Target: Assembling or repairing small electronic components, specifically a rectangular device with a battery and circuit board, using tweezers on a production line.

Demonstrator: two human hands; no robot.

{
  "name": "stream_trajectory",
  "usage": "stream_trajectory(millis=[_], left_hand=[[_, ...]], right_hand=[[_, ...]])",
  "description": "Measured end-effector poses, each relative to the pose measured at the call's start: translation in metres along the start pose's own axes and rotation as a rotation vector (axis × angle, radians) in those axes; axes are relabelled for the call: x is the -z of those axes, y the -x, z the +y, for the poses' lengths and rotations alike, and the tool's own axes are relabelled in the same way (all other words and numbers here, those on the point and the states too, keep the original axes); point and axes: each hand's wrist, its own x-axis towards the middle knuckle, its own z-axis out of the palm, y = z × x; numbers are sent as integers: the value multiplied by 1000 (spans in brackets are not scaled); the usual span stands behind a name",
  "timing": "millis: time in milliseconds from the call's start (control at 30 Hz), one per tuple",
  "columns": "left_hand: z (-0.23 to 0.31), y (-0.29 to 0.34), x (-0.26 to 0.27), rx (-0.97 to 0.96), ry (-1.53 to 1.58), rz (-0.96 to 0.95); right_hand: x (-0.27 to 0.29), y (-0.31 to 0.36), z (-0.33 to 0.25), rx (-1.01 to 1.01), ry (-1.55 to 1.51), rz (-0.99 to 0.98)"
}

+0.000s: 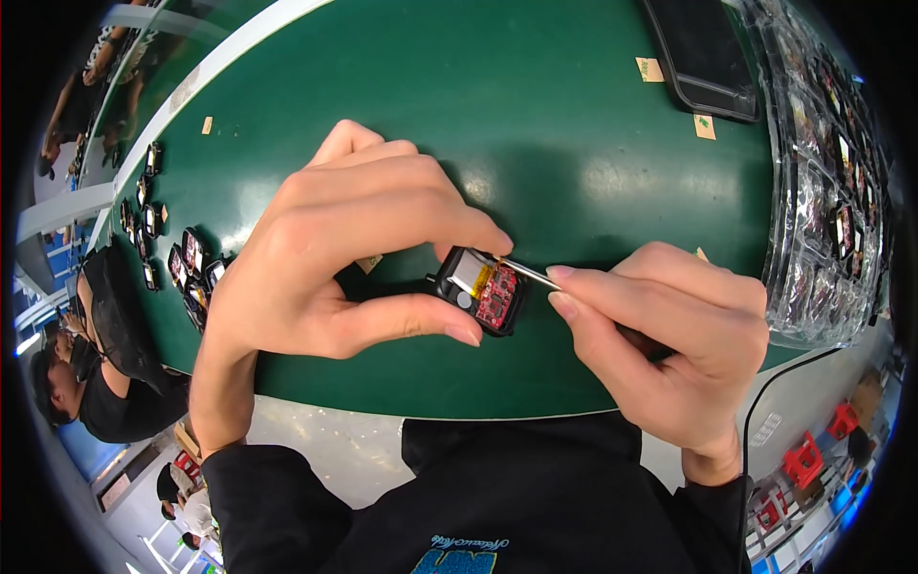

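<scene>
Between the thumb and index finger of my left hand [354,239] is a small black device housing [510,320], its inside facing up. It holds a red circuit board [498,295], a silver battery [470,271] with yellow tape along its edge, and a round grey disc [464,299]. My right hand [669,335] pinches a pair of thin metal tweezers [535,275]. Their tip reaches the upper edge of the housing, close to my left index fingertip. Whether the tip grips anything there is too small to tell.
Several similar open devices [194,253] lie at the left on the green table [593,172]. Stacked clear plastic trays [813,220] with more units line the right side. A black phone-like slab [703,57] lies at the far right. Another person [105,383] sits at the left.
</scene>
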Motion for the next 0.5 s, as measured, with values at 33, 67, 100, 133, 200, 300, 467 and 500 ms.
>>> stream_trajectory(millis=[33,67,100,133,200,300,467,500], left_hand=[[0,0,0,0,1,-3],[1,-1,1,-8,-17,-6],[2,-1,1,-16,-34,-9],[2,0,1,-15,-35,-12],[1,2,0,-9,-29,8],[0,1,0,-8,-30,-1],[-2,0,-1,-22,-26,-2],[-1,0,-1,-18,-18,-2]], right_hand=[[0,0,0,-2,-1,1],[-1,0,1,3,-5,4],[-1,0,1,9,-9,6],[-1,0,1,8,-11,7],[-1,1,1,5,-3,5],[-2,0,2,8,-7,16],[-2,1,3,19,5,15],[-1,1,2,11,7,16]])
